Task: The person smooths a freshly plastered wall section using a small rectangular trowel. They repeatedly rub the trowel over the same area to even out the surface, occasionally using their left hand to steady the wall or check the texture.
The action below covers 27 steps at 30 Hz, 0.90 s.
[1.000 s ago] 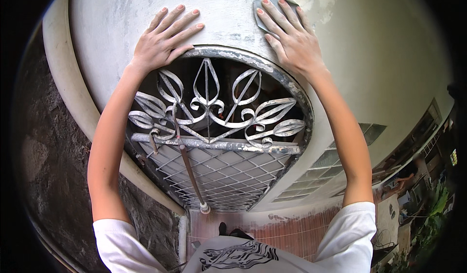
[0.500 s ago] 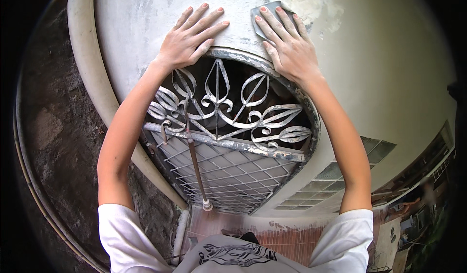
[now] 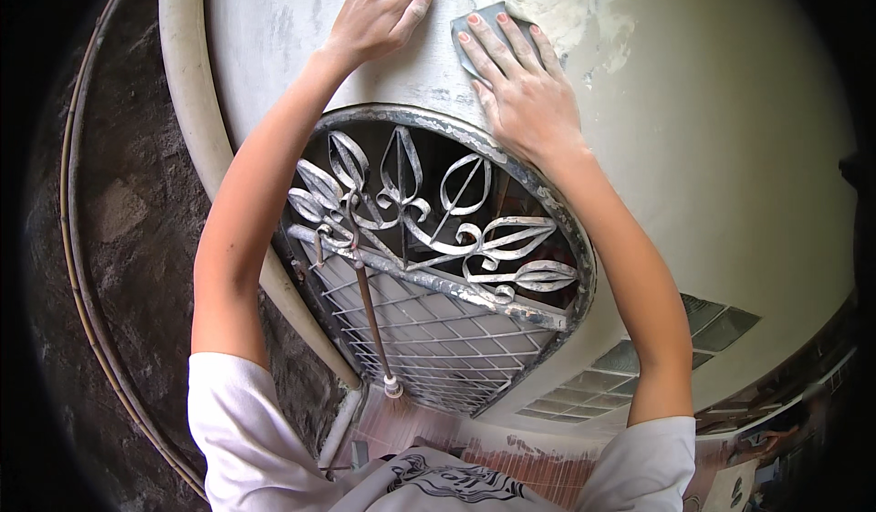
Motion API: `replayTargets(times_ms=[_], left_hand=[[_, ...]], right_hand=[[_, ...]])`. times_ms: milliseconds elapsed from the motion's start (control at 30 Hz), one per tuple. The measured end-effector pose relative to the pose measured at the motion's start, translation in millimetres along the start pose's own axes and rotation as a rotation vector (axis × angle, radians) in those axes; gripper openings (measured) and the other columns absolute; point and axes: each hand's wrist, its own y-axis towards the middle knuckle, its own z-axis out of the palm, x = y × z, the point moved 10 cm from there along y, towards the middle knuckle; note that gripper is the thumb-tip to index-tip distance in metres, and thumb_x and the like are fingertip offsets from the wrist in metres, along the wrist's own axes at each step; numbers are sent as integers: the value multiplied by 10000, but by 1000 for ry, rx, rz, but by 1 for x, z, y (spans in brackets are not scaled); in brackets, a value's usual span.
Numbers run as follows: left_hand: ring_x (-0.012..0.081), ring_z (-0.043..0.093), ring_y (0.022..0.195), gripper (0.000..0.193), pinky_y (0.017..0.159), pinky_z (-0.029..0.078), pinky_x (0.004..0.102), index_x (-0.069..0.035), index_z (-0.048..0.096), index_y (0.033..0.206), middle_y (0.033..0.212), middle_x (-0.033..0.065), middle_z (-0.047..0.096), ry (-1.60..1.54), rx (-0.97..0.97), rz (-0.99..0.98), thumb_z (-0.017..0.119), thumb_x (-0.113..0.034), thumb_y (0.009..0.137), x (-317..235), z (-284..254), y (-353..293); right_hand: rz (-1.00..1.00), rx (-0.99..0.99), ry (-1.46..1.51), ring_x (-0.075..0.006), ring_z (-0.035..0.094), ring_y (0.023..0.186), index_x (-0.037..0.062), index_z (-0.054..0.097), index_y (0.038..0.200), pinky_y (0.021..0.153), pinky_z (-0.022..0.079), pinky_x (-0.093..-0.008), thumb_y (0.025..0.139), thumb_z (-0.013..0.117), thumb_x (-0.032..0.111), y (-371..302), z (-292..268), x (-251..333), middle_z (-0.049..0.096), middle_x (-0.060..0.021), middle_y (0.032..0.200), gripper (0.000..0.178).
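Flat under the fingers of my right hand (image 3: pixel 534 101) is a grey sheet of sandpaper (image 3: pixel 465 39), pressed against the wall (image 3: pixel 283 47). The wall there is whitish, with grey patches and flaking paint. My left hand (image 3: pixel 385 15) lies on the wall further left and higher, its fingers stretched out and cut off by the upper edge of the view; it holds nothing. Pale dust coats both hands. Below them is the arched top of a metal gate (image 3: pixel 438 288) with curled, leaf-shaped bars and worn white paint.
A broom (image 3: pixel 372 329) hangs from the gate's crossbar. A pale pipe (image 3: pixel 196 83) runs down the left, beside a rough dark wall (image 3: pixel 119 211). Small window panes (image 3: pixel 712 325) are set in the wall at right. Reddish tiles (image 3: pixel 538 475) cover the floor below.
My left hand has slid upward along the wall, partly out of view. My right hand stays on the sandpaper, slightly further left in the picture. The whole view has tilted a little.
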Motion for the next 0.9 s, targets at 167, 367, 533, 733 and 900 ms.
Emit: replayTargets(times_ms=[167, 367, 533, 733, 900], left_hand=[[441, 267, 1479, 538, 1214, 182, 529, -84, 413, 1521, 1594, 141, 365, 20, -93, -160, 353, -289, 1027, 2, 9, 20], [447, 227, 1491, 529, 1220, 166, 526, -79, 422, 1517, 1601, 136, 355, -63, -135, -181, 359, -279, 1031, 10, 12, 26], [429, 222, 1497, 520, 1222, 162, 510, -90, 408, 1527, 1607, 131, 345, 85, -125, -182, 357, -274, 1043, 7, 14, 28], [398, 228, 1502, 511, 1224, 162, 492, -96, 407, 1529, 1611, 120, 342, 132, -203, -263, 347, -265, 1050, -6, 12, 25], [380, 244, 1501, 494, 1226, 163, 478, -92, 444, 1506, 1606, 121, 353, 118, -232, -278, 354, -232, 1041, -12, 5, 24]], right_hand=[[29, 112, 61, -197, 288, 1494, 227, 395, 1543, 1250, 159, -442, 989, 490, 334, -43, 5, -1, 357, 28, 1607, 572], [34, -106, -52, -187, 260, 1507, 223, 393, 1545, 1249, 149, -442, 994, 479, 330, 11, 1, 9, 338, 24, 1618, 568], [102, 60, 0, -184, 234, 1519, 192, 393, 1549, 1257, 133, -465, 935, 526, 305, -33, 14, 18, 305, 25, 1635, 638], [133, -12, 49, -190, 227, 1524, 226, 387, 1552, 1251, 140, -463, 972, 516, 341, -35, 14, 16, 293, 37, 1641, 605], [160, -119, 45, -202, 233, 1522, 196, 402, 1544, 1250, 132, -470, 982, 501, 316, 2, 8, 14, 300, 8, 1640, 583]])
